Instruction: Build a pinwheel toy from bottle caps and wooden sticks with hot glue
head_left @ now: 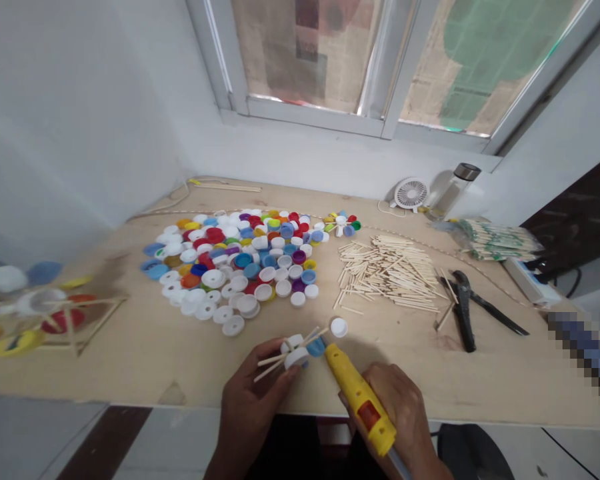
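Between the thumb and fingers of my left hand (257, 383) is a small bottle-cap assembly (296, 357), white caps with thin wooden sticks poking out on two sides. My right hand (397, 400) is wrapped round a yellow hot glue gun (357, 390) with a red window. The gun's tip points at a blue cap (316, 346) by the sticks' right ends; whether tip and cap touch, I cannot tell. Just beyond the tip, one white cap (339, 327) lies on the wooden table (180, 363).
Behind my hands spreads a pile of coloured bottle caps (250, 267). Right of it lie loose sticks (393, 273), then black-handled pliers (464, 307). A finished cap flower (341, 225), small fan (411, 194) and glass bottle (453, 190) stand farther back. A cap-and-stick windmill (45, 307) is at left.
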The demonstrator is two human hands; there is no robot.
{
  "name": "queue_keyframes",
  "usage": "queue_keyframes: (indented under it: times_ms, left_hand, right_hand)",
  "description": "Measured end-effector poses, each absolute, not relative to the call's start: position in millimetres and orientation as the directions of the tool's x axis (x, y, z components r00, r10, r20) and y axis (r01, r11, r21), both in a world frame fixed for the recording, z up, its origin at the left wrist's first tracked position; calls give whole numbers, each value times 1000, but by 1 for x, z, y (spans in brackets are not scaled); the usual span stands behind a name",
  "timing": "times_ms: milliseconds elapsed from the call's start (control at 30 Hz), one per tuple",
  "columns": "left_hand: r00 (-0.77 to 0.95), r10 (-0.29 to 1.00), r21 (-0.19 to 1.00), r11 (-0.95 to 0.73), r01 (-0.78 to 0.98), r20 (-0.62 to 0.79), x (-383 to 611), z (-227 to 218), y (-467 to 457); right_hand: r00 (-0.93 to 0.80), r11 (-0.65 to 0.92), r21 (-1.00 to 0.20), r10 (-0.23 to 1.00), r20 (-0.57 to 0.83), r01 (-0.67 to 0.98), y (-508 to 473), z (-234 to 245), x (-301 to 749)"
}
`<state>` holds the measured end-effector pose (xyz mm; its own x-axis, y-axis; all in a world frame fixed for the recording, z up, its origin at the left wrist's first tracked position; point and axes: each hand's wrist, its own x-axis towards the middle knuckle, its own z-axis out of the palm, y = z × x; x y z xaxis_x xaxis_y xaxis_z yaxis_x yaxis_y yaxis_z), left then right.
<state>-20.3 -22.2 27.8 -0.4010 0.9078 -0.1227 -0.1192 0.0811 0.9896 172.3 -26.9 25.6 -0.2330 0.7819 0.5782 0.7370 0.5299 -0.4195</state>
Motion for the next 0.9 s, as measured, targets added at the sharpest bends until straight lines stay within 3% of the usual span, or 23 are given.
queue_keyframes:
  times_ms: [467, 900]
  left_hand:
    - [-412, 903, 991, 94, -93, -124, -20, 30, -21]
    - [-406, 901, 986, 110, -124, -152, -18, 34, -22]
  right_hand:
    - [-311, 589, -395, 758, 574, 705, -30, 39, 169]
    - [-261, 541, -386, 773, 578, 747, -26, 34, 173]
